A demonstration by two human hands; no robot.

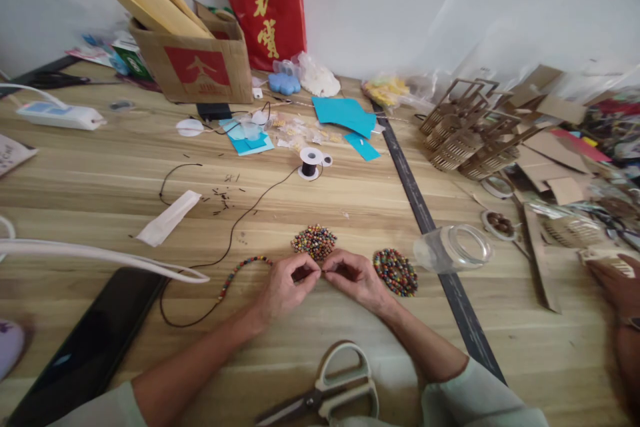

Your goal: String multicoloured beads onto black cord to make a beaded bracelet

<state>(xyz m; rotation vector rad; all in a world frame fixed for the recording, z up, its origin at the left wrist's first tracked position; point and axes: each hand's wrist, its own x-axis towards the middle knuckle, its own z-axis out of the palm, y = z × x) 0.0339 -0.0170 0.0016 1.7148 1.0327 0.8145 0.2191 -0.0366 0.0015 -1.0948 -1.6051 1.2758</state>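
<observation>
My left hand (290,283) is closed in a pinch, with a black cord (255,203) strung with colourful beads (235,275) running in behind it. My right hand (356,275) pinches at the same spot, its fingertips almost touching the left ones. Between them shows a tiny dark thing, perhaps a bead at the cord's end, too small to make out. A pile of loose beads (314,240) lies just beyond my fingers. Right of my right hand rests a coiled beaded strand (395,272). The cord leads back to a white spool (311,163).
Cream-handled scissors (345,383) lie near my body. At left are a black phone (90,340), a white cable (100,252) and a paper strip (170,217). A glass jar (453,248) lies on its side at right. Another person's hand (617,283) holds a wooden piece (607,260) at the right edge.
</observation>
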